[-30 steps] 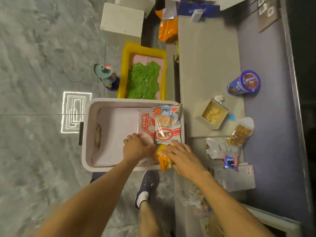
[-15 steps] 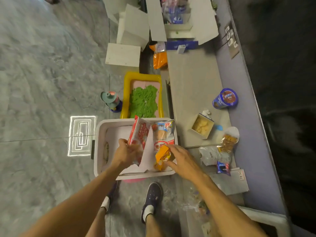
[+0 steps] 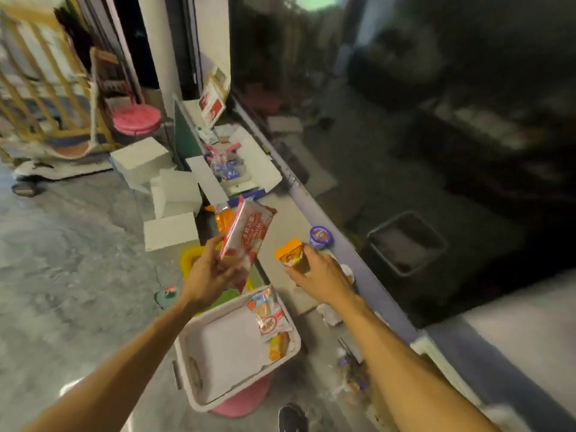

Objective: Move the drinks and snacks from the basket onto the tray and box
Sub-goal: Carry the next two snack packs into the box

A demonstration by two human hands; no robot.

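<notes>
Left hand (image 3: 209, 277) gripping a red-and-white snack packet (image 3: 247, 233), right hand (image 3: 324, 275) clutching an orange-lidded cup (image 3: 292, 255), white basket (image 3: 199, 391) below both hands, another snack packet (image 3: 268, 313) inside it

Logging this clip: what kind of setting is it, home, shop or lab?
Probably a lived-in home or a cluttered storeroom, not a lab. Signs: a grey stone-look floor strewn with white boxes, a pink stool beside a wooden frame, and a low ledge along a dark window.
</notes>
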